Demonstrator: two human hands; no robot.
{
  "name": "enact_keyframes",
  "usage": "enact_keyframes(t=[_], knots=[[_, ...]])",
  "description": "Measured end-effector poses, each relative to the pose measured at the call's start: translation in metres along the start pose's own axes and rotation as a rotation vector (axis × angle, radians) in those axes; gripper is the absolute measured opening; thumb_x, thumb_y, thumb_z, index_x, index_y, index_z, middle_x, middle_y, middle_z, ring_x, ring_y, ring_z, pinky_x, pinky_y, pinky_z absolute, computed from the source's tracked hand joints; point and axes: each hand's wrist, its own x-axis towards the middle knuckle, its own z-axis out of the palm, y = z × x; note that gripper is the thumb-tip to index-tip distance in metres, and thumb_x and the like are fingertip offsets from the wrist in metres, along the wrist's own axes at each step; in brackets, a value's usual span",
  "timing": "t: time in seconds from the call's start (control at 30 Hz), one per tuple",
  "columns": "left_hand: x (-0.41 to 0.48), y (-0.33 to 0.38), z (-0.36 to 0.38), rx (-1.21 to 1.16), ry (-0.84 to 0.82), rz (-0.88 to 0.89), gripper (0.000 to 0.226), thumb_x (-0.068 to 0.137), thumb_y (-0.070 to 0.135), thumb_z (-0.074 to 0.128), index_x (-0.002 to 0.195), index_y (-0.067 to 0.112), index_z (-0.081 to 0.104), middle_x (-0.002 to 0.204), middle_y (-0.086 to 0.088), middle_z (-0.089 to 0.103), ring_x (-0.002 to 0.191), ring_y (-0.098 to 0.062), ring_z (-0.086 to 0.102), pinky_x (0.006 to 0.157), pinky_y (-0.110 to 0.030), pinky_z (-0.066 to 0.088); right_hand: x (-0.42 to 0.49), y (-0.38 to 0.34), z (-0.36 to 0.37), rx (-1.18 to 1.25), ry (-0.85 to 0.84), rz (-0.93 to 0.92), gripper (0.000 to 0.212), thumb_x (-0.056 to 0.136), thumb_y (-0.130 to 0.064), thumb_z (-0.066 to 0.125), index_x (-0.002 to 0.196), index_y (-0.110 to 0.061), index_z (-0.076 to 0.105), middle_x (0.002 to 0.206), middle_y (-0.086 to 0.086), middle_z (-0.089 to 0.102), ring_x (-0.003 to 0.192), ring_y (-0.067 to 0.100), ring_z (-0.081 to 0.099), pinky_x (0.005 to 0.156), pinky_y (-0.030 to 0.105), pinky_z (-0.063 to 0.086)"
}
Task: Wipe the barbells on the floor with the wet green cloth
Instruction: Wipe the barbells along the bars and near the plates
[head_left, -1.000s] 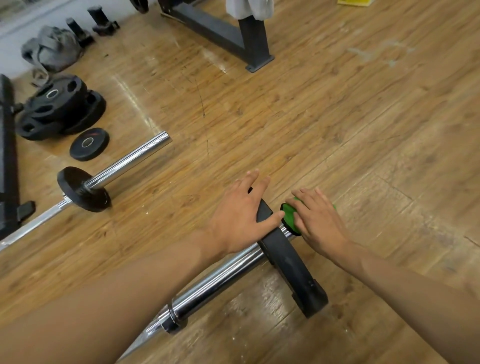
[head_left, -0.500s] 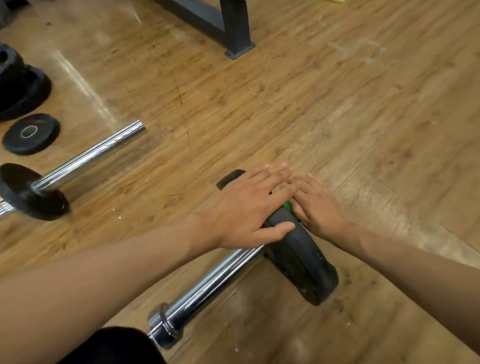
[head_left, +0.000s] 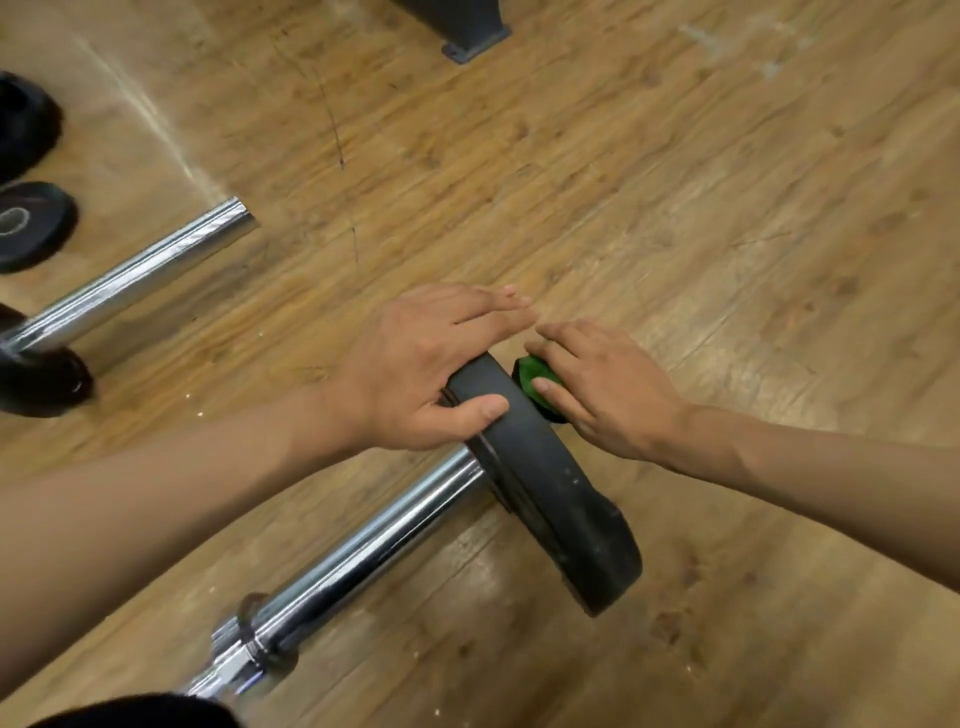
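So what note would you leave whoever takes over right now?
Left hand: flat over the rim of the black plate, steadying it.
Right hand: flat fingers press the green cloth against the plate's far side.
Near barbell lies on the floor; a second barbell lies to the left.
Done: cannot tell how much is wiped.
Left: finish this plate and bar, probably the second barbell too.

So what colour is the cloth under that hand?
Bright green: the crumpled cloth under the right hand, clearest in the head view.
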Motion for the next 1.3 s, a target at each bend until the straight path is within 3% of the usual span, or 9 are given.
enact_keyframes(t=[0.23, 0.37, 0.47, 0.63, 0.77, 0.83, 0.97, 1.1, 1.3], knots=[[0.0, 0.003, -0.012, 0.013, -0.145, -0.133, 0.086, 0.102, 0.071, 0.026, 0.146, 0.004, 0.056, 0.153, -0.015, 0.053, 0.148, -0.028, 0.044, 0.118, -0.056, 0.035, 0.022, 0.02, -0.014, -0.076, -0.169, -0.237, 0.076, 0.102, -0.061, 0.013, 0.148, -0.016, 0.055, 0.149, 0.015, 0.056, 0.13, 0.036, 0.058, 0.11, 0.045, 0.045], [-0.001, 0.017, -0.023, 0.027, -0.255, -0.356, 0.087, 0.095, 0.08, 0.034, 0.151, 0.016, 0.053, 0.163, -0.007, 0.042, 0.157, -0.018, 0.025, 0.129, -0.039, 0.017, 0.008, 0.0, 0.007, -0.094, 0.072, -0.116, 0.056, 0.104, -0.051, 0.026, 0.118, -0.015, 0.067, 0.112, 0.008, 0.069, 0.092, 0.034, 0.067, 0.076, 0.043, 0.051], [0.003, 0.03, -0.023, 0.035, -0.269, -0.463, 0.08, 0.091, 0.071, 0.045, 0.148, 0.016, 0.056, 0.164, -0.005, 0.041, 0.157, -0.013, 0.023, 0.128, -0.03, 0.016, 0.007, -0.009, 0.015, -0.079, 0.255, -0.044, 0.044, 0.101, -0.044, 0.036, 0.101, -0.015, 0.069, 0.094, 0.007, 0.068, 0.081, 0.034, 0.065, 0.071, 0.042, 0.045], [0.003, 0.047, -0.014, 0.068, -0.177, -0.446, 0.079, 0.092, 0.068, 0.048, 0.147, 0.013, 0.058, 0.162, -0.008, 0.044, 0.156, -0.018, 0.029, 0.128, -0.044, 0.023, -0.005, -0.013, 0.022, -0.067, 0.25, -0.076, 0.047, 0.107, -0.042, 0.033, 0.124, -0.012, 0.065, 0.118, 0.013, 0.068, 0.1, 0.035, 0.063, 0.091, 0.045, 0.043], [0.0, 0.054, -0.008, 0.105, -0.122, -0.367, 0.087, 0.096, 0.079, 0.034, 0.143, 0.012, 0.062, 0.157, -0.01, 0.051, 0.152, -0.022, 0.037, 0.123, -0.05, 0.031, -0.017, 0.011, 0.013, -0.116, 0.216, -0.33, 0.055, 0.109, -0.047, 0.031, 0.145, -0.012, 0.056, 0.143, 0.016, 0.059, 0.121, 0.032, 0.059, 0.108, 0.041, 0.043], [-0.001, 0.056, -0.002, 0.111, -0.058, -0.334, 0.084, 0.098, 0.077, 0.033, 0.141, 0.011, 0.063, 0.153, -0.009, 0.054, 0.149, -0.023, 0.042, 0.12, -0.053, 0.036, -0.016, 0.029, 0.007, -0.132, 0.233, -0.338, 0.052, 0.107, -0.045, 0.033, 0.134, -0.011, 0.064, 0.13, 0.015, 0.066, 0.111, 0.031, 0.064, 0.101, 0.037, 0.047], [0.0, 0.056, 0.005, 0.136, 0.0, -0.291, 0.068, 0.097, 0.059, 0.044, 0.137, 0.009, 0.066, 0.146, -0.008, 0.061, 0.145, -0.024, 0.049, 0.115, -0.054, 0.041, -0.014, 0.025, 0.001, 0.046, 0.183, -0.024, 0.054, 0.102, -0.043, 0.028, 0.119, -0.012, 0.069, 0.115, 0.012, 0.068, 0.095, 0.036, 0.069, 0.076, 0.04, 0.053], [-0.003, 0.059, 0.005, 0.133, -0.004, -0.301, 0.077, 0.099, 0.069, 0.038, 0.137, 0.009, 0.066, 0.146, -0.008, 0.061, 0.145, -0.024, 0.049, 0.114, -0.054, 0.042, -0.024, -0.004, 0.018, -0.009, 0.171, -0.106, 0.057, 0.106, -0.042, 0.028, 0.137, -0.006, 0.06, 0.138, 0.019, 0.06, 0.125, 0.038, 0.059, 0.112, 0.049, 0.046], [-0.003, 0.068, 0.002, 0.167, -0.034, -0.296, 0.076, 0.099, 0.071, 0.037, 0.14, 0.013, 0.065, 0.148, -0.005, 0.059, 0.146, -0.021, 0.046, 0.115, -0.053, 0.041, -0.03, 0.035, 0.007, -0.055, 0.081, -0.246, 0.059, 0.109, -0.046, 0.024, 0.152, -0.012, 0.046, 0.151, 0.014, 0.052, 0.137, 0.029, 0.052, 0.124, 0.042, 0.03]])
